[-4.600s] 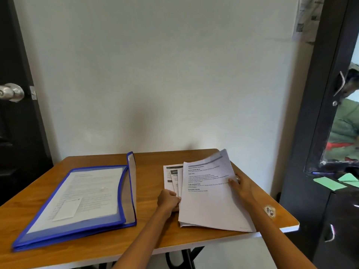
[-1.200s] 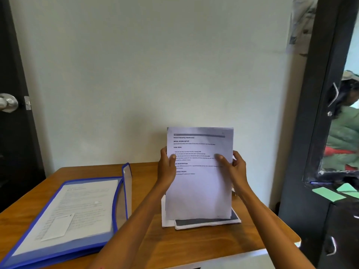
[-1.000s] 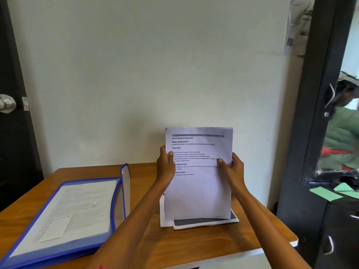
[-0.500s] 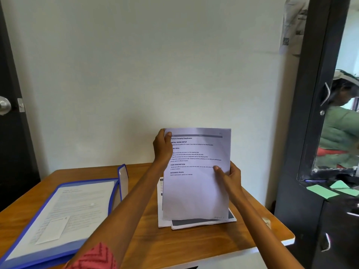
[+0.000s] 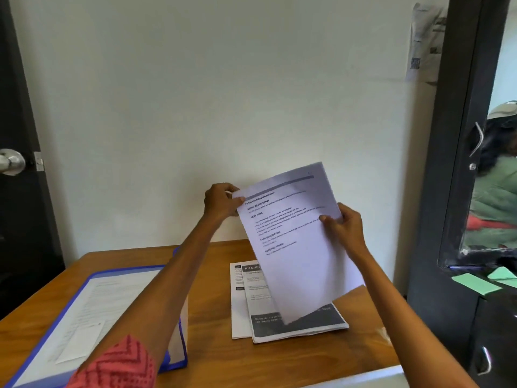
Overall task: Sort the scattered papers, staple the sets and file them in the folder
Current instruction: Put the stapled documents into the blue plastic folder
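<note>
A set of white printed sheets point(image 5: 299, 247) is held up above the wooden table point(image 5: 212, 354), tilted with its top edge leaning right. My left hand point(image 5: 221, 203) pinches its top left corner. My right hand point(image 5: 345, 226) grips its right edge, thumb on the front. Under it, more printed papers point(image 5: 279, 329) lie stacked on the table, the top one with a dark band along its bottom. A blue-edged clear folder point(image 5: 92, 312) lies open on the left of the table with sheets inside. No stapler is in view.
A white wall stands right behind the table. A dark door with a round knob point(image 5: 11, 161) is at far left. At right are a dark cabinet frame point(image 5: 453, 163) and green notes point(image 5: 475, 284) on a dark surface. A person in green sits beyond it.
I lifted the sheets off the table and held them upright with both hands. In the last half second my left hand slid to the top corner and the set tilted clockwise.
</note>
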Demonstrator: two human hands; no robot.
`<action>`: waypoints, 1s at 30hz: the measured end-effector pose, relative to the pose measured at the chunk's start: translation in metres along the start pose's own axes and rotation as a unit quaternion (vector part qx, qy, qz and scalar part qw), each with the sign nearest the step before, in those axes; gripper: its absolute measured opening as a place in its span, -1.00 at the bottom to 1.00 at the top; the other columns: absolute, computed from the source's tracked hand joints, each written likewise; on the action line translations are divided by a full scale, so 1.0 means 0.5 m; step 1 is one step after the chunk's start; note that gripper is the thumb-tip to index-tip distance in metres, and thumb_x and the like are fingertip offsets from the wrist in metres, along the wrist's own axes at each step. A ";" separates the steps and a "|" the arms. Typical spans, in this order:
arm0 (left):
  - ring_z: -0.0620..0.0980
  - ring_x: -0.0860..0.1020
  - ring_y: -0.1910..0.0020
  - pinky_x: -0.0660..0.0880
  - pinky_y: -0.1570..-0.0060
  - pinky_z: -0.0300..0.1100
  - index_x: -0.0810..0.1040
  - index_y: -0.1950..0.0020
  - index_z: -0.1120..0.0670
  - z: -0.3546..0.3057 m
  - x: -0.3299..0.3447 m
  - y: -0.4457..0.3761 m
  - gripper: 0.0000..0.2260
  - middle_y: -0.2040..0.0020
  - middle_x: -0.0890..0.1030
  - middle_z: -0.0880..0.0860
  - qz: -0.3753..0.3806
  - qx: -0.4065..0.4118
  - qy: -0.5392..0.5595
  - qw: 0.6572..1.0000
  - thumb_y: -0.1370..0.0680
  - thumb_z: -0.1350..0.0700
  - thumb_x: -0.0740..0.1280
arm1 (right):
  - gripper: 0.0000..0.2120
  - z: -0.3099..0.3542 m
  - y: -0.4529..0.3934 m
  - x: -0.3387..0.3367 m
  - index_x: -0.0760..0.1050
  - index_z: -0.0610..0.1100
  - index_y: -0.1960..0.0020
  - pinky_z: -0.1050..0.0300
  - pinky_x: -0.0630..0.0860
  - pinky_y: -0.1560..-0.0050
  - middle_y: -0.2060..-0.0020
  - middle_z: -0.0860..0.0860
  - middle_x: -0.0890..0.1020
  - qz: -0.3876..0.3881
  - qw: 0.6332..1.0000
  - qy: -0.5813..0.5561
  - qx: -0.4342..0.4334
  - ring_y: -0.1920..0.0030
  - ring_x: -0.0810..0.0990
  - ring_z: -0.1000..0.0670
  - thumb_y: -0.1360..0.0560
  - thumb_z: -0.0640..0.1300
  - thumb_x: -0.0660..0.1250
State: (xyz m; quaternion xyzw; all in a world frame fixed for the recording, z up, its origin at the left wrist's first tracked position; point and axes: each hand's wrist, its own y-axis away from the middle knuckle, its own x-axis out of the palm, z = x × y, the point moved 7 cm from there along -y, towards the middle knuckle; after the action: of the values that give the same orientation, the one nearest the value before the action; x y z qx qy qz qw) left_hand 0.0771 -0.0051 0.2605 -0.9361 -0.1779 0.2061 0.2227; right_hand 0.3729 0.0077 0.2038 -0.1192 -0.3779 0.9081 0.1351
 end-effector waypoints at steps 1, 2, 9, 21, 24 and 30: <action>0.21 0.62 0.08 0.59 0.14 -0.07 0.54 -0.14 0.31 0.001 0.006 -0.001 -0.70 -0.05 0.58 0.23 0.054 -0.017 -0.032 0.998 -0.43 0.28 0.44 | -0.73 0.014 -0.025 -0.001 0.43 -0.15 0.27 0.27 0.24 0.40 0.44 0.07 0.40 0.007 0.999 0.043 -0.026 0.40 0.31 0.06 -0.27 0.06 0.32; 0.17 0.63 0.14 0.60 0.21 -0.15 0.53 -0.14 0.31 0.008 0.012 0.003 -0.70 -0.06 0.57 0.23 0.101 -0.038 -0.063 0.992 -0.44 0.28 0.43 | -0.72 0.027 -0.047 0.002 0.41 -0.14 0.28 0.21 0.24 0.38 0.45 0.05 0.39 0.017 0.995 0.092 -0.040 0.39 0.33 0.04 -0.27 0.09 0.29; 0.00 0.60 0.29 0.59 0.38 -0.26 0.49 0.19 0.25 0.185 0.060 0.065 -0.91 -0.05 0.61 0.22 0.025 -0.262 0.114 0.958 -0.46 0.37 0.36 | -0.34 -0.001 -0.087 0.090 0.20 -0.21 -0.45 -0.25 0.17 -0.37 -0.37 -0.14 0.37 -0.013 0.971 0.227 -0.077 -0.37 0.32 -0.18 -0.44 -0.04 0.32; 0.17 0.50 -0.05 0.54 0.52 -0.15 0.47 0.13 0.33 0.407 0.186 0.244 -0.81 -0.04 0.52 0.21 -0.077 -0.471 0.324 0.817 -0.46 0.53 0.12 | -0.60 -0.371 0.124 0.059 0.33 -0.20 -0.36 0.12 0.33 -0.27 -0.30 -0.14 0.45 0.204 0.877 0.346 0.265 -0.29 0.42 -0.12 -0.53 -0.19 0.23; 0.14 0.54 0.13 0.55 0.50 -0.16 0.45 0.19 0.28 0.421 0.203 0.245 -0.85 0.04 0.54 0.21 -0.056 -0.473 0.283 0.832 -0.47 0.48 0.18 | -0.63 -0.384 0.119 0.087 0.34 -0.19 -0.34 0.22 0.29 -0.30 -0.28 -0.08 0.45 0.214 0.877 0.362 0.233 -0.28 0.42 -0.04 -0.57 -0.13 0.23; 0.16 0.58 0.25 0.58 0.51 -0.14 0.46 0.07 0.30 0.420 0.201 0.243 -0.93 0.08 0.54 0.25 0.120 -0.488 0.181 0.845 -0.49 0.42 0.28 | -0.60 -0.423 0.106 0.110 0.31 -0.18 -0.39 0.15 0.31 -0.35 -0.31 -0.08 0.44 0.211 0.859 0.413 0.217 -0.30 0.43 -0.05 -0.60 -0.03 0.15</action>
State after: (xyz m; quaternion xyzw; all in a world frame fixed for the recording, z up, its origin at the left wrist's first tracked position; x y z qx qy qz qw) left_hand 0.0943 0.0078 -0.0012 -0.9587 -0.0984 -0.0557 -0.2611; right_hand 0.3805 0.1285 0.0144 -0.5281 -0.0462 0.8413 0.1060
